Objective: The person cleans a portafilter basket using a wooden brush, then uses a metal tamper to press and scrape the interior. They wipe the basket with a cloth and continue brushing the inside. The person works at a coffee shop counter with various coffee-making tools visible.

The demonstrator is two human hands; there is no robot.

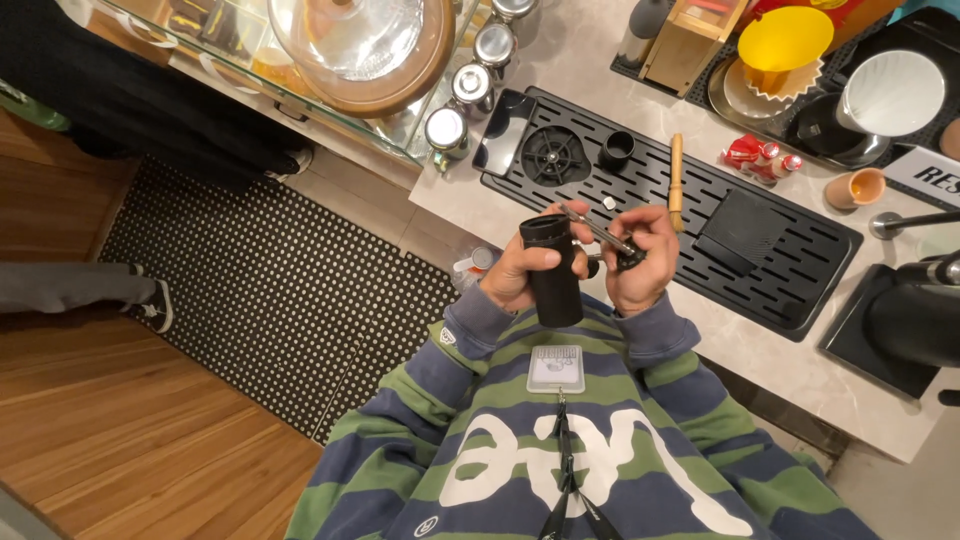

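Black cylindrical grinder, upright, above drip tray's near edge, clamped in left hand. Right hand pinching metal crank; knob mostly hidden by fingers.

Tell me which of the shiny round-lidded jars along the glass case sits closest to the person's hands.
The lowest metal-lidded jar, at the counter corner next to the black drip tray. The other jars line up farther away toward the top of the view; this one is nearest the left hand.
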